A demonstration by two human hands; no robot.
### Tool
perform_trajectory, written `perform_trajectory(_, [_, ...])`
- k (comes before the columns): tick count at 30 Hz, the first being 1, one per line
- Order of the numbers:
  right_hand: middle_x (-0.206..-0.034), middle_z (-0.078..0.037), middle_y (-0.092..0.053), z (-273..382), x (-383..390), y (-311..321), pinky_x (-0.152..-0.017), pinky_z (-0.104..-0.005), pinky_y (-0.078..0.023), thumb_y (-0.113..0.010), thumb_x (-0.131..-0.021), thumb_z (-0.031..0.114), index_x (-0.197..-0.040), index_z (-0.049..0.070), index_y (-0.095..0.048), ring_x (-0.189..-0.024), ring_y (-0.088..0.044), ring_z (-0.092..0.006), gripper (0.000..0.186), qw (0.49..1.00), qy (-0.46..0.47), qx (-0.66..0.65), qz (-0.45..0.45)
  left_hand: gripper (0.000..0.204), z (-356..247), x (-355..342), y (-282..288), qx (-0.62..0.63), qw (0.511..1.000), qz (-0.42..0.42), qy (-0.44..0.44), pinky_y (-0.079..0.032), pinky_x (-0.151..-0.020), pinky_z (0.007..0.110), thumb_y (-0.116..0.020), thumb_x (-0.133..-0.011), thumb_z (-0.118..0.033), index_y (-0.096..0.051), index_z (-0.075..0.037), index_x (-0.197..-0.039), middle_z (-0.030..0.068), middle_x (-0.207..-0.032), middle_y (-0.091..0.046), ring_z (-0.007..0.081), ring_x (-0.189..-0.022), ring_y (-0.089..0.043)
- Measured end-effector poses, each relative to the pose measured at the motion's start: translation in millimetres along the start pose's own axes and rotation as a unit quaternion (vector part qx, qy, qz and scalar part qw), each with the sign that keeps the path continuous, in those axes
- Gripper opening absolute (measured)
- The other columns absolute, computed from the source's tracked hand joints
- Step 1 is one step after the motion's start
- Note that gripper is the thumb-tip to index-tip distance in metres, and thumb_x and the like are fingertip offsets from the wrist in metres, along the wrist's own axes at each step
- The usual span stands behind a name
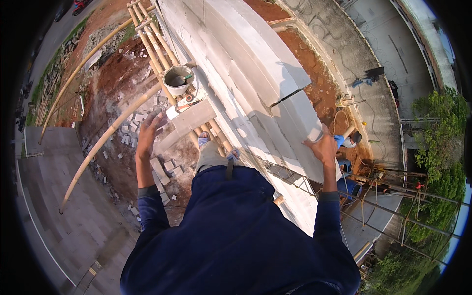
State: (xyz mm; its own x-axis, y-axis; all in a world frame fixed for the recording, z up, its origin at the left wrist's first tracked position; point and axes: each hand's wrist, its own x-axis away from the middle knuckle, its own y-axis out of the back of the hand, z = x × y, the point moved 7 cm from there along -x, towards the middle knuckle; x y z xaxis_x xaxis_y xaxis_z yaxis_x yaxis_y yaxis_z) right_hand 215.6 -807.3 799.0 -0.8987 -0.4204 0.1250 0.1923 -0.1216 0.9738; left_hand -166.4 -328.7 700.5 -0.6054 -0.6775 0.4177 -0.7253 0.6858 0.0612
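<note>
My left hand (147, 135) is raised above the ground on the left, holding nothing, its fingers loosely bent and apart. At the top of the wall, my right hand (323, 147) rests against the near end of a pale grey wall block (299, 115), with thumb and fingers spread. A narrow dark gap separates this block from the long row of blocks (241, 44) beyond it. Ahead of my left hand, a grey bucket (173, 90) holds mortar and a trowel with a green handle (188, 76). The bucket stands on the scaffold beside the wall.
My sandalled feet stand on bamboo poles (216, 130) by a short board (191, 117). Curved bamboo poles (110, 130) cross the left side. Broken blocks (160, 172) litter the red ground below. To the right are another person (350, 140), metal scaffolding (388, 196) and a rough grey wall (364, 98).
</note>
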Motion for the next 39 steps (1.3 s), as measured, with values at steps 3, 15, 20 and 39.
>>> perform_trajectory(3, [-0.131, -0.025, -0.069, -3, -1, -2, -0.098, -0.0486, -0.054, -0.096, -0.062, 0.039, -0.147, 0.004, -0.052, -0.115, -0.069, -0.0422, 0.102, 1.0, -0.003, 0.011, 0.008, 0.063, 2, 0, -3, 0.0, 1.0, 0.002, 0.002, -0.043, -0.11, 0.048, -0.063, -0.103, -0.048, -0.056, -0.003, -0.146, 0.0159, -0.138, -0.066, 0.0309, -0.129, -0.062])
perform_trajectory(15, [-0.128, -0.025, -0.07, -10, -2, -12, -0.097, -0.0485, -0.055, -0.098, -0.06, 0.044, -0.146, 0.001, -0.054, -0.114, -0.07, -0.0406, 0.105, 1.0, 0.004, -0.01, -0.006, 0.066, -48, -42, -84, -0.079, 0.992, 0.086, -0.046, -0.047, -0.107, 0.041, -0.069, -0.1, -0.047, -0.057, 0.001, -0.144, 0.0162, -0.134, -0.067, 0.0281, -0.125, -0.065])
perform_trajectory(20, [-0.127, -0.025, -0.07, -5, -3, -9, -0.098, -0.05, -0.053, -0.097, -0.061, 0.045, -0.147, 0.0, -0.052, -0.114, -0.069, -0.0417, 0.107, 1.0, 0.005, -0.022, 0.006, 0.063, -112, -60, -208, -0.244, 0.914, 0.181, -0.269, -0.05, -0.107, 0.045, -0.079, -0.094, -0.033, -0.058, 0.0, -0.144, 0.0206, -0.138, -0.065, 0.036, -0.129, -0.062])
perform_trajectory(39, [-0.099, -0.016, -0.072, -73, 194, -131, -0.079, -0.0394, -0.055, -0.077, -0.091, 0.01, -0.119, -0.001, -0.063, -0.085, -0.071, -0.0269, 0.033, 0.749, -0.332, -0.417, -0.394, 0.104, -144, -29, -455, -0.542, 0.506, 0.353, -0.571, -0.022, -0.129, 0.058, -0.095, -0.067, -0.028, -0.046, -0.018, -0.158, 0.0003, -0.169, -0.036, 0.0288, -0.159, -0.026])
